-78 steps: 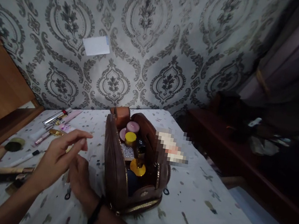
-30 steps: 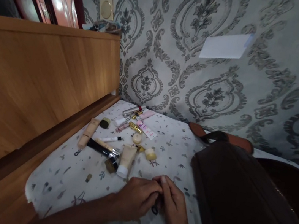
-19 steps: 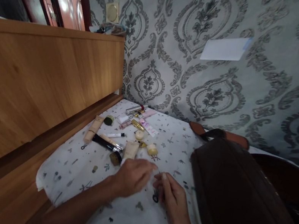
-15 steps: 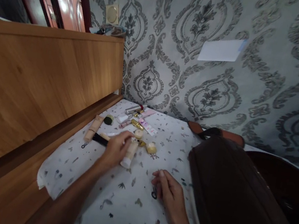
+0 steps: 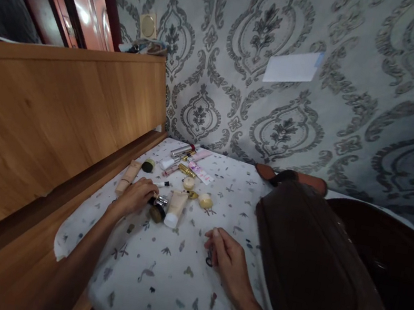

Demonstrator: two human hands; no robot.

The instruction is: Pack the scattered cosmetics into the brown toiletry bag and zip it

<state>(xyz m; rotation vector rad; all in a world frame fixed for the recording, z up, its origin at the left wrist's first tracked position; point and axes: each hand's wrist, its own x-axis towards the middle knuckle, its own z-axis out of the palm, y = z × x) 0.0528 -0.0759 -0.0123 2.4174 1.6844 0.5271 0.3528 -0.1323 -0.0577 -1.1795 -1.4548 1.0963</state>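
My left hand point(image 5: 136, 197) is over the left part of the cosmetics, fingers bent and pressed together; whatever lies under them is hidden. Right beside its fingertips are a black-and-silver item point(image 5: 161, 200), a dark round jar point(image 5: 157, 213) and a thin white stick with a black end point(image 5: 162, 184). A beige tube with a white cap point(image 5: 175, 209) lies further right, and another beige tube point(image 5: 128, 177) is behind my left hand. My right hand point(image 5: 230, 263) rests low over the cloth, fingers curled. A small dark ring point(image 5: 209, 262) shows under its fingertips; what they hold is unclear.
Lipstick-like tubes, a gold tube point(image 5: 187, 170), a dark-lidded jar point(image 5: 148, 165) and yellowish round pots point(image 5: 206, 201) lie towards the wall. On the right stands a large dark brown bag point(image 5: 305, 258). A wooden panel point(image 5: 65, 119) borders the left.
My left hand has moved left, away from the white-capped tube, uncovering the black-and-silver item and dark jar. My right hand stays nearly in place. The view has shifted slightly.
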